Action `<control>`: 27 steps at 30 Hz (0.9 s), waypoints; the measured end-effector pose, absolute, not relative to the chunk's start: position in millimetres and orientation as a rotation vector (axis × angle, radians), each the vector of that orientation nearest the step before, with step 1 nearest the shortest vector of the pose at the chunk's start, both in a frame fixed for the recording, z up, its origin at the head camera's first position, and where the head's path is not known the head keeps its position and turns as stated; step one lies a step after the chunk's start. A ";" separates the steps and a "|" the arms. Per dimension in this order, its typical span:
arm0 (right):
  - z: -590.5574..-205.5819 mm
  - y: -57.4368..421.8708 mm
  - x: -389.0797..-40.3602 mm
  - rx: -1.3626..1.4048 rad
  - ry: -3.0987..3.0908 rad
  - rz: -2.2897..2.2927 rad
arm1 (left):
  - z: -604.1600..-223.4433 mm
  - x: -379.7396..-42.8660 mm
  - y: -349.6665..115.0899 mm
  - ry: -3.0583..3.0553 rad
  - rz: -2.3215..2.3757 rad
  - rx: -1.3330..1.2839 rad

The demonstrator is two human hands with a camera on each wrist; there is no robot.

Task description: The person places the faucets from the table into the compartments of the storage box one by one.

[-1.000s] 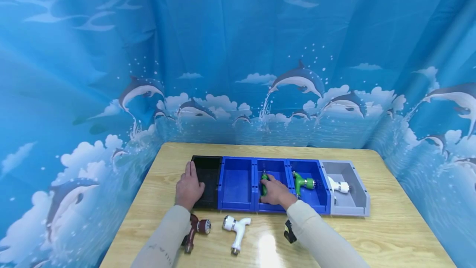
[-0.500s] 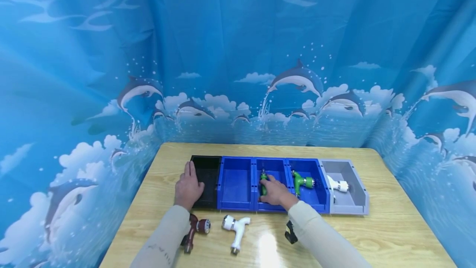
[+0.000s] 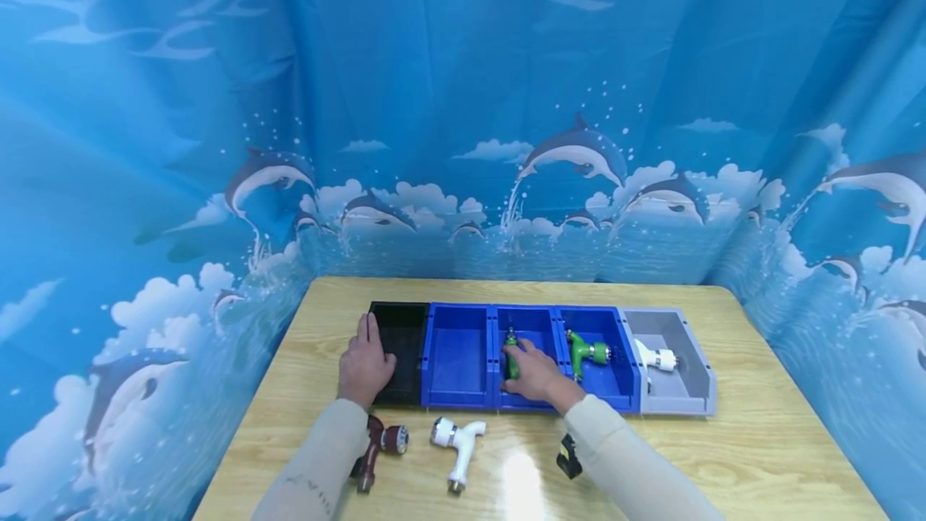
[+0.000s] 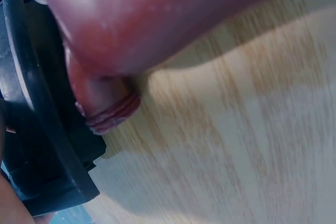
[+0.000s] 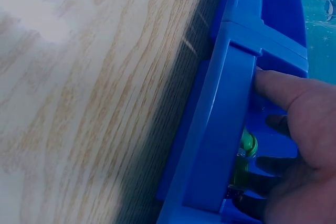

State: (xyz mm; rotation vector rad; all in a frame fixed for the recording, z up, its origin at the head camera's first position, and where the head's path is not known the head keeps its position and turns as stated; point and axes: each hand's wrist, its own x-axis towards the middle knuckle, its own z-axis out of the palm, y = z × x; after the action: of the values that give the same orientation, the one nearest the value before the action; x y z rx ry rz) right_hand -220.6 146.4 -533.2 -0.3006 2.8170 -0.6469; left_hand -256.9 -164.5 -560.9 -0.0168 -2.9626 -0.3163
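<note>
Green tap (image 3: 512, 368) in middle blue bin (image 3: 537, 323) is partly covered by right hand (image 3: 534, 374); fingers are at it, but whether it's pinched can't be told. Maroon tap (image 3: 371, 455) is overlapped by left sleeve (image 3: 318, 453). Green body, shiny far tip. Black bin (image 3: 403, 344) is touched by left hand (image 3: 364, 366), two fingers straight. White tap (image 3: 464, 447) is seen on tabletop (image 3: 651, 469), nearer side

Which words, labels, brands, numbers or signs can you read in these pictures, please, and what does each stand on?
None can be read with certainty.
Left sleeve: dark marks that may be lettering, too blurred to read.
Black-and-yellow object on the table: too small to tell whether it bears any text.
</note>
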 end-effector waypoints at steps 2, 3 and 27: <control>-532.4 146.9 -219.2 -0.306 2.825 -0.660 | -560.5 -256.9 -164.3 -2.958 -0.316 -0.019; -532.2 147.2 -218.6 -0.311 2.831 -0.664 | -560.4 -256.8 -164.2 -2.956 -0.317 -0.019; -543.4 153.1 -202.5 -0.415 2.926 -0.908 | -561.8 -256.9 -163.6 -2.982 -0.346 0.014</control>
State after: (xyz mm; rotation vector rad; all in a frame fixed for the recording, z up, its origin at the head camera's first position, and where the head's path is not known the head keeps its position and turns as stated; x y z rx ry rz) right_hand -202.5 153.1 -543.4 -0.4149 2.9255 -0.9082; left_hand -256.9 -163.6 -561.8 0.0143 -2.9819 -0.3458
